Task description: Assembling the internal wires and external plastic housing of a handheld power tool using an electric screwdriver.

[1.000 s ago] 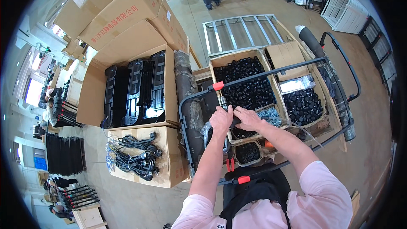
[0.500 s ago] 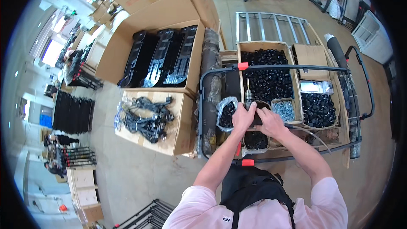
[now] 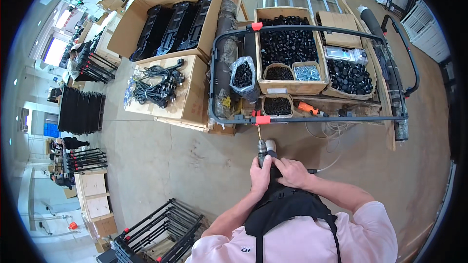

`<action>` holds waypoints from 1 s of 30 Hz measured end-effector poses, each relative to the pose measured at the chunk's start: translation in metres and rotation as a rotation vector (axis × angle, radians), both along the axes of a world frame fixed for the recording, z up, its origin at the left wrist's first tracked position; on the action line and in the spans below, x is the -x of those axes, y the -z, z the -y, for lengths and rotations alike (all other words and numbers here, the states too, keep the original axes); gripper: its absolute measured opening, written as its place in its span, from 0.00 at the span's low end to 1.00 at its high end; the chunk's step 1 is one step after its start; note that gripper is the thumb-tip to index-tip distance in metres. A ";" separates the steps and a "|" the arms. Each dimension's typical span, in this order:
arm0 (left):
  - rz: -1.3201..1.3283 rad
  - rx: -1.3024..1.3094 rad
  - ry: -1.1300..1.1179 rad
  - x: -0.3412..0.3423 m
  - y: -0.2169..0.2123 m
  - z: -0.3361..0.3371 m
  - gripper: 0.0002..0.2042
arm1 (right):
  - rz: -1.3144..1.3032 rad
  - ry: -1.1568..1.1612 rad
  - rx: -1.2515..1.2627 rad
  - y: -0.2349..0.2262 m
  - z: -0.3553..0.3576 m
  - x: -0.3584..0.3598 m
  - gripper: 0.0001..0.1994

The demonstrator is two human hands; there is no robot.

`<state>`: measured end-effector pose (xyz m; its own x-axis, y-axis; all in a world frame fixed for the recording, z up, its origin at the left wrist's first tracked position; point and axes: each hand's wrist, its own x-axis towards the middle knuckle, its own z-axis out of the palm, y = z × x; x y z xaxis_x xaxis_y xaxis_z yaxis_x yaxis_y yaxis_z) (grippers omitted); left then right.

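Observation:
A power drill with a metal chuck points away from me, close to my body. My left hand is wrapped around its left side, behind the chuck. From the right, my right hand closes over the rear of the drill, hiding most of its body. The long thin bit reaches the near rail of a black tubular frame, beside a red clip. Whether the tip touches the rail or passes under it, I cannot tell. A cable trails off to the right of my right hand.
Inside the frame stand a cardboard box of black caps, small boxes of black parts and silver screws, and a bag of black pieces. An orange-black tool lies on the pallet. Stacked black frames stand at lower left.
Both hands have brought the drill from over the small boxes back toward my body, with its bit at the near rail. My view has shifted, so the boxes appear higher.

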<state>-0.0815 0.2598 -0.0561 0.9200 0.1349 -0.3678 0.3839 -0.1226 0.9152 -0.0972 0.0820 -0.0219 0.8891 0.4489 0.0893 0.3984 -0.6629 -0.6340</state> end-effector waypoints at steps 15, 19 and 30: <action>-0.094 -0.052 0.070 -0.029 0.026 -0.046 0.22 | -0.179 0.169 0.067 0.034 -0.064 -0.002 0.40; -0.073 -0.095 0.090 -0.033 0.026 -0.056 0.22 | -0.187 0.201 0.078 0.033 -0.075 -0.004 0.40; -0.088 -0.098 0.141 -0.043 0.022 -0.056 0.24 | -0.218 0.238 0.076 0.029 -0.077 -0.008 0.39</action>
<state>-0.0387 0.3154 -0.0778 0.8971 0.0465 -0.4394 0.4350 -0.2677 0.8598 -0.0894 0.1588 -0.0510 0.9643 0.2244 -0.1403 0.0870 -0.7695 -0.6327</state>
